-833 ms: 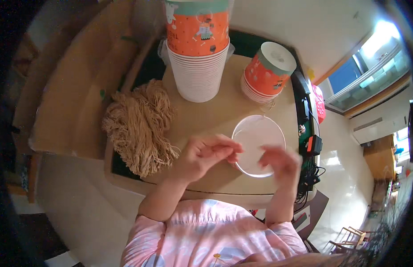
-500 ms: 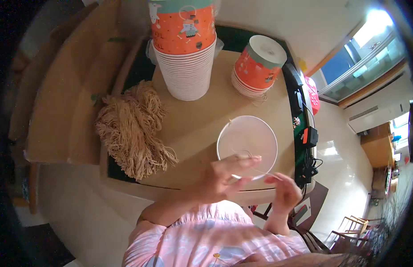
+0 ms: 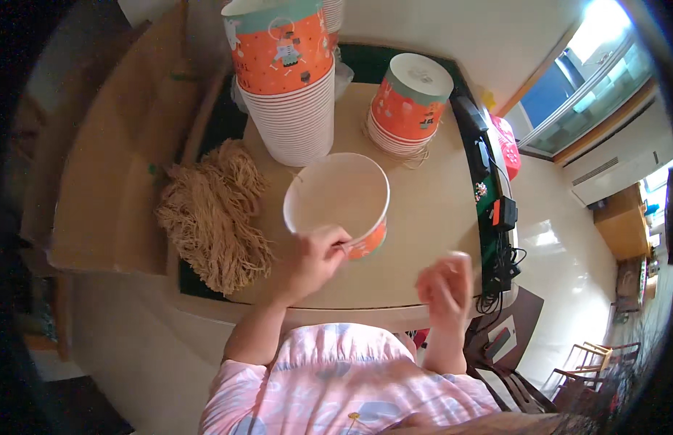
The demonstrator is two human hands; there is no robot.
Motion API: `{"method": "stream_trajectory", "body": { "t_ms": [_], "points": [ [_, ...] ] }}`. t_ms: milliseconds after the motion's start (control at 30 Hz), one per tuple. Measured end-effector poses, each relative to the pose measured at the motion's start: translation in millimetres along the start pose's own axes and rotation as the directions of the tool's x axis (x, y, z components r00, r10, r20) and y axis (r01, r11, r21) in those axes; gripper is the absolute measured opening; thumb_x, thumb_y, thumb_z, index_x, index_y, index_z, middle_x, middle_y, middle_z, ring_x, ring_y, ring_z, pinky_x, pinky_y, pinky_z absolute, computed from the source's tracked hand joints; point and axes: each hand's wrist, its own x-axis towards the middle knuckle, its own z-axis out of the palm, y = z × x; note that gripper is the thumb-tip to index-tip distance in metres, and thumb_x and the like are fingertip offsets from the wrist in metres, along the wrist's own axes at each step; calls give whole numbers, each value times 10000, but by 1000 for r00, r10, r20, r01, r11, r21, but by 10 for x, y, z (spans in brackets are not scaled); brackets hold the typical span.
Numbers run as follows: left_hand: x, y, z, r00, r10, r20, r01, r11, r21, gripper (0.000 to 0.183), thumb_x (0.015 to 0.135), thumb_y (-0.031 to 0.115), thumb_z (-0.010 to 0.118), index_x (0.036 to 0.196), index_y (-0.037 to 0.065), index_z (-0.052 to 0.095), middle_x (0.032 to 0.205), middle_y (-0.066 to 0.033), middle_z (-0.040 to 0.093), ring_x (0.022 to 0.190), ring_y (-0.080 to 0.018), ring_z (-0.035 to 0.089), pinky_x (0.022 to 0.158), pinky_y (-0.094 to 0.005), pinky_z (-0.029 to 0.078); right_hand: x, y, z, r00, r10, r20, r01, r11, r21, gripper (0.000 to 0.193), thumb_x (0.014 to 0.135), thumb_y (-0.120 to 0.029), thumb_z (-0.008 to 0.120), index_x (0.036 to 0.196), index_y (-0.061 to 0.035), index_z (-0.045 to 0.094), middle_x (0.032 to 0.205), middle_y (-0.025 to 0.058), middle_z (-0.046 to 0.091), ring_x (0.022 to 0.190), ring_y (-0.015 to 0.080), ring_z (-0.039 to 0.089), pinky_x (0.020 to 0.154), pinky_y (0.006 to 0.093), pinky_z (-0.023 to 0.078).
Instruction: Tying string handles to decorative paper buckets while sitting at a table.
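Note:
A paper tub (image 3: 336, 190), white inside with an orange printed outside, stands tilted on the table in front of me. My left hand (image 3: 317, 262) pinches its near rim; any string between the fingers is too fine to make out. A short bit of beige string (image 3: 297, 176) shows at the tub's far left rim. Right of the tub and apart from it, my right hand (image 3: 445, 291) is raised with curled fingers, partly blurred. To the left lies a loose bundle of beige strings (image 3: 217, 217).
A tall stack of paper tubs (image 3: 289, 101) stands at the back left, a shorter upside-down stack (image 3: 407, 109) with strings at the back right. Black cables and an orange-black adapter (image 3: 505, 214) line the table's right edge. A cardboard box (image 3: 119, 159) is at the left.
The tub has shifted left and tilted, showing its orange side. My left hand has moved left onto its rim. My right hand has drawn apart from it, and the stretched string no longer shows.

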Motion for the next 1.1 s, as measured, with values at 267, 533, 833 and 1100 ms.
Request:
{"method": "stream_trajectory", "body": {
  "t_ms": [267, 533, 833, 1100],
  "points": [
    [-19, 172, -255, 988, -141, 64, 149, 978, -147, 150, 843, 94, 653, 953, -6, 631, 849, -135, 668, 783, -224, 684, 692, -306, 540, 265, 489, 496, 949, -97, 299, 265, 761, -593, 291, 778, 14, 712, 1046, -35, 612, 862, 59, 639, 742, 131, 606, 649, 256, 483],
    [8, 137, -133, 998, -67, -18, 61, 972, -227, 154, 834, 19, 621, 982, -21, 631, 854, -119, 684, 792, -202, 683, 725, -288, 544, 324, 640, 656, 936, -252, 245, 351, 680, -644, 207, 788, 26, 704, 961, -22, 602, 872, 62, 623, 772, 144, 624, 661, 252, 509],
    [19, 0, -267, 972, -232, 45, 233, 908, -348, 134, 855, 11, 612, 977, -41, 626, 857, -81, 689, 809, -96, 638, 735, -247, 520, 152, 260, 162, 939, 49, 340, -64, 997, 34, 63, 835, -23, 615, 842, 37, 595, 780, 152, 652, 681, 255, 650, 597, 332, 527],
    [11, 25, -408, 978, -150, 142, 181, 954, -240, 125, 845, 0, 619, 966, -28, 634, 853, -78, 685, 803, -116, 649, 742, -255, 521, 115, -73, -75, 843, -204, 498, -28, 908, 419, 80, 720, 69, 660, 773, 128, 671, 728, 258, 641, 626, 344, 645, 505, 393, 512]
  ]
}}
